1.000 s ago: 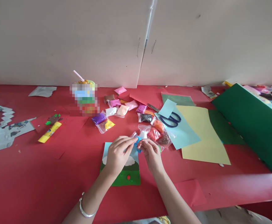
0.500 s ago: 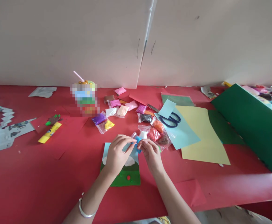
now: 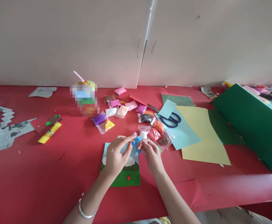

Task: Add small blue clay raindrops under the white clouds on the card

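My left hand (image 3: 118, 153) holds a small bit of blue clay (image 3: 133, 142) at the tips of its thumb and index finger. Close beside it, my right hand (image 3: 150, 152) pinches a clear bag of blue clay (image 3: 138, 141). Both hands are over a clay picture (image 3: 126, 180) with a light blue sky, white clouds, green ground and a red dot. My left hand and wrist cover part of the picture. Just beyond my right hand lie bags of white clay (image 3: 143, 134) and red clay (image 3: 154, 134).
Several clay bags, such as purple (image 3: 99, 118) and black (image 3: 145, 118), lie on the red table (image 3: 44, 180). Dark blue scissors (image 3: 173, 120) rest on coloured paper (image 3: 203, 133). A yellow glue stick (image 3: 49, 133) lies left. A green board (image 3: 247, 124) leans right.
My left hand's fingertips have drawn slightly away from the blue clay bag, and a small blue bit now shows between them. My right hand keeps its place.
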`<state>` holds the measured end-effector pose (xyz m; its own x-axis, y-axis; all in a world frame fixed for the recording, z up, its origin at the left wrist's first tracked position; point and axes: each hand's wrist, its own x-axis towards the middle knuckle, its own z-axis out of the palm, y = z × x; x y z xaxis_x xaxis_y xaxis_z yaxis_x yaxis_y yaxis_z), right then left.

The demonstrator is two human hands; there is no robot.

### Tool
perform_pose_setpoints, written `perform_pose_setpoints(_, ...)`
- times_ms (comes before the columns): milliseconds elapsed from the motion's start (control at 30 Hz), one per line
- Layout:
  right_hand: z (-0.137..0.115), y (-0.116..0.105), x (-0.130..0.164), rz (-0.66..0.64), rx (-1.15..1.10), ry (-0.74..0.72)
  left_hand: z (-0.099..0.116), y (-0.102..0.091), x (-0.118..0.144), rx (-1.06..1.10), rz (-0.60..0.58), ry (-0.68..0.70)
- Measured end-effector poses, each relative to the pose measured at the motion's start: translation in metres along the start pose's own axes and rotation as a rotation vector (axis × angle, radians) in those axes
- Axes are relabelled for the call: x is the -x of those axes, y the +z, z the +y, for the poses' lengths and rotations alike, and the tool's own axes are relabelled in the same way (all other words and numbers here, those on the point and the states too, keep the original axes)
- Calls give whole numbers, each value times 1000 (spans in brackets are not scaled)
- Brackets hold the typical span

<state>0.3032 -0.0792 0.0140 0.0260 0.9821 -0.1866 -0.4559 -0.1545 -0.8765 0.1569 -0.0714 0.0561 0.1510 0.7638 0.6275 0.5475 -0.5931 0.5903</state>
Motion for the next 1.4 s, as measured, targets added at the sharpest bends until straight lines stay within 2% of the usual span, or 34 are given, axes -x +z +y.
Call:
perform_pose_setpoints(200,0,0,1,-45,41,-28,2,1,0,42,-30,-19)
perform_pose_setpoints(433,-1,2,1,-126,75,31,5,4,1,204,-76,-105)
perform_pose_setpoints(633,5,-1,1,-208,-43,82,3,10,7,437,-92,-365)
perform_pose_setpoints(700,6,-1,1,-228,-48,92,3,13,8,471,-110,-404)
perform_pose_setpoints(867,4,0,2,-229,-54,93,4,15,10,492,-170,-396)
perform_pose_setpoints(1000,1,0,1,-209,-71,73,-1,11,9,530,-248,-449)
perform_pose_setpoints(1167,-1,1,2,-188,-32,52,-9,4,1,560,-231,-413)
perform_pose_setpoints(1400,-4,1,3,-189,37,28,-11,0,-2,562,-287,-453)
